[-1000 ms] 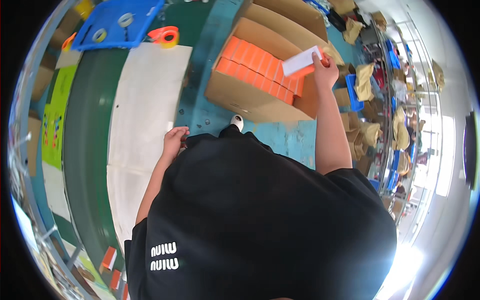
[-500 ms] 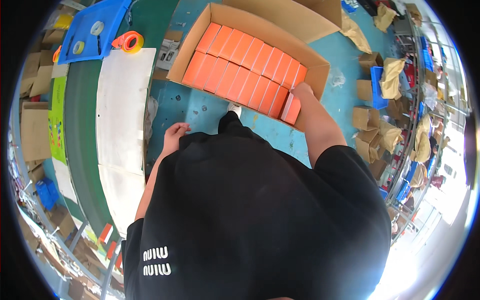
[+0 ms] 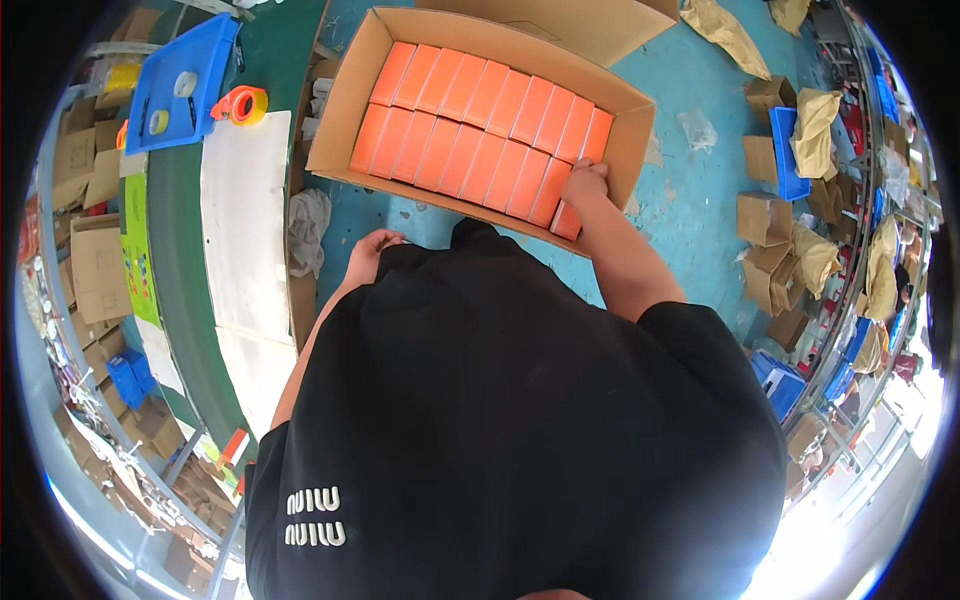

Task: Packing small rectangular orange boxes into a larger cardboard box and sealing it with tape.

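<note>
Hand in a big box of orange packs
Head view: the right hand [image 3: 585, 183] presses, fingers together, on an orange box [image 3: 566, 218] at the near right corner of the cardboard carton [image 3: 345, 110]; the left hand [image 3: 368, 255] rests curled against the black shirt [image 3: 500, 420]

A glossy blue painted floor [image 3: 700, 200] runs right of the long green conveyor belt [image 3: 180, 260]; left of the belt stand stacked brown cardboard cartons [image 3: 95, 265]
</note>
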The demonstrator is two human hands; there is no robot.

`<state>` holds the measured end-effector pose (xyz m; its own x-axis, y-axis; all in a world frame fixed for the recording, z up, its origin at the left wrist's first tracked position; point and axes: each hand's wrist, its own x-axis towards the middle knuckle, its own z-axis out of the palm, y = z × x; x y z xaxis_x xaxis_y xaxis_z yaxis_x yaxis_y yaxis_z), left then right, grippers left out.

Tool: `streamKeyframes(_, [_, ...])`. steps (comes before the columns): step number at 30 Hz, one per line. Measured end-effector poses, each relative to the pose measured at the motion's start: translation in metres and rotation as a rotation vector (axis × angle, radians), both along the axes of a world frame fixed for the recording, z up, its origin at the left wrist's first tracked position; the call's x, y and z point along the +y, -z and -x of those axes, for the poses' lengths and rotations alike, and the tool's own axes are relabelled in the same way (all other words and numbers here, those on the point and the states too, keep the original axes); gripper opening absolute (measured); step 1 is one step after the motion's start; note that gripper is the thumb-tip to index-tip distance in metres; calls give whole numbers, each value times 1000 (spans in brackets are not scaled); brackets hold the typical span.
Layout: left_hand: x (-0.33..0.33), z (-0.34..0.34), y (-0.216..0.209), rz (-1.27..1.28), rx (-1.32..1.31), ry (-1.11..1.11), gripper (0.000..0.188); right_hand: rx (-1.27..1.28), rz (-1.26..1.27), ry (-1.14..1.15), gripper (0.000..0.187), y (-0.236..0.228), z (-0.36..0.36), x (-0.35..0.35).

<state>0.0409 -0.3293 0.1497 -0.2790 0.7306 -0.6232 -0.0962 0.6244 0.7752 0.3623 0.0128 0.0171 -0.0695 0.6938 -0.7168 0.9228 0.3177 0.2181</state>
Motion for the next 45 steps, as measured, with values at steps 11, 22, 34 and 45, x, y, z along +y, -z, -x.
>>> streamKeyframes(11, [10,-16,7,59,-83,43,23,-10,-44,-197,48,9,4,-12])
streamKeyframes(22, [4,-15,17,69,-148,4,24,-72,-5,-270,79,-16,7,-43])
streamKeyframes(34, [-17,-11,16,64,-29,34,24,-168,359,-8,86,1,8,-67])
streamKeyframes(45, [1,15,28,33,1,123,27,58,-22,51,111,3,-15,-90])
